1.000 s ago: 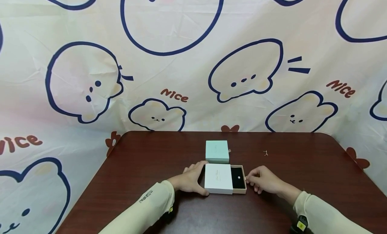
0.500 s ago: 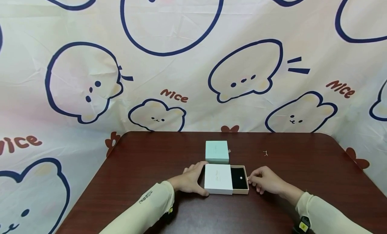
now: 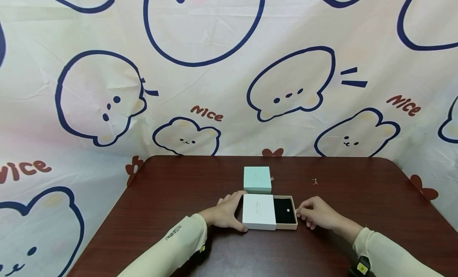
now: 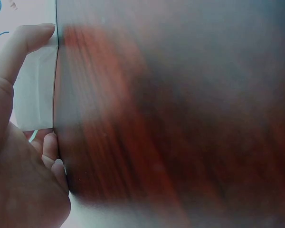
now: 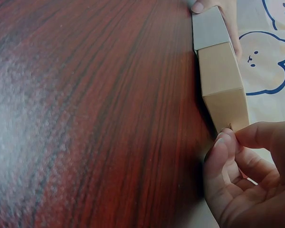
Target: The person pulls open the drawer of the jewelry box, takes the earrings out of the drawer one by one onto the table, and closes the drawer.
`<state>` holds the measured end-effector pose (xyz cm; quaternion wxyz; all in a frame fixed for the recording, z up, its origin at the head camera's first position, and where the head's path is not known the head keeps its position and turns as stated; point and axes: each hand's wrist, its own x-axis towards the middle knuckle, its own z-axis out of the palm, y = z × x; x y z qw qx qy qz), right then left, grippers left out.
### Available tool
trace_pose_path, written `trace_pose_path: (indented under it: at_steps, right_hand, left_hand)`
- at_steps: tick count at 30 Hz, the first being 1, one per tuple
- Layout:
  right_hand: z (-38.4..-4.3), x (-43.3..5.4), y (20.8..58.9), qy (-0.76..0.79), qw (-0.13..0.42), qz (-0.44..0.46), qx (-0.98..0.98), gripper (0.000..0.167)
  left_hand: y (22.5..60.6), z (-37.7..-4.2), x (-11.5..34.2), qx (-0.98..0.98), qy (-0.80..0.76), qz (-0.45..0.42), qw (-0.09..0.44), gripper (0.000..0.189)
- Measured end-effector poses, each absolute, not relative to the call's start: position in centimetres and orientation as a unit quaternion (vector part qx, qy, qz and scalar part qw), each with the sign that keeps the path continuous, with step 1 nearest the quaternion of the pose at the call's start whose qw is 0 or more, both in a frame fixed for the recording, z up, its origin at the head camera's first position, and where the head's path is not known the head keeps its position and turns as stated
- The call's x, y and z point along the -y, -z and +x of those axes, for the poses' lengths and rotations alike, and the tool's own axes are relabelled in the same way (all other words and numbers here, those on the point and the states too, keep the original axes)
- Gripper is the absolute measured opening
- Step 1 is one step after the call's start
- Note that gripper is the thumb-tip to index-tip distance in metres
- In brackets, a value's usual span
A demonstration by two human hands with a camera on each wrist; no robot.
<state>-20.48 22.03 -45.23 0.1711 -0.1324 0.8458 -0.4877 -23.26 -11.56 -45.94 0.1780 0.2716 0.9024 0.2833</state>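
A white jewellery box sleeve [image 3: 259, 212] lies on the table in the head view. My left hand [image 3: 224, 213] grips its left end, the thumb on the near side and fingers at the far side; the left wrist view shows this hand [image 4: 23, 166] against the white box end [image 4: 35, 88]. Out of the sleeve's right side sticks a beige drawer [image 3: 287, 227], lined with a black pad [image 3: 282, 216] that bears a small white bead [image 3: 288, 210]. With thumb and forefinger my right hand [image 3: 316, 213] pinches a small pull tab [image 5: 229, 127] on the drawer's end.
A mint-green box [image 3: 257, 179] stands just behind the white one, with a small tab at its right side. Further right lies a tiny pale forked item [image 3: 315, 181], too small to identify. The brown table [image 3: 179, 181] ends at a printed curtain [image 3: 229, 90].
My right hand has moved a little to the right, and the drawer has slid further out of the sleeve with it. My left hand and the sleeve stay in place.
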Motion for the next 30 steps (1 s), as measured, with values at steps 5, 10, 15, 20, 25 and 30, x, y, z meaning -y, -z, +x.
trace_pose_path:
  at_steps: [5,10,15,20,25,30]
  right_hand:
    - [-20.57,-22.15,45.34,0.487,0.171,-0.134,-0.846,0.021]
    - [-20.66,-22.21,45.38,0.484,0.17,-0.136,-0.848,0.021]
    - [-20.65,-22.24,45.3,0.487,0.173,-0.136,-0.845,0.021]
    - [-20.7,-22.32,45.24,0.481,0.172,-0.133,-0.849,0.022]
    - [-20.75,-22.37,45.13,0.468,0.166,-0.132,-0.858,0.022]
    - [-20.74,-22.41,45.04,0.463,0.163,-0.133,-0.861,0.023]
  left_hand:
    - [45.88,-23.23,11.49,-0.903,-0.281,0.271,0.18,0.112]
    - [45.7,-23.16,11.44,-0.905,-0.278,0.267,0.18,0.113]
    - [45.57,-23.02,11.44,-0.904,-0.279,0.265,0.184,0.112]
    - [45.65,-23.07,11.48,-0.904,-0.28,0.266,0.181,0.112]
    - [45.76,-23.16,11.52,-0.904,-0.28,0.268,0.179,0.112]
    - [45.77,-23.14,11.55,-0.903,-0.282,0.268,0.181,0.112]
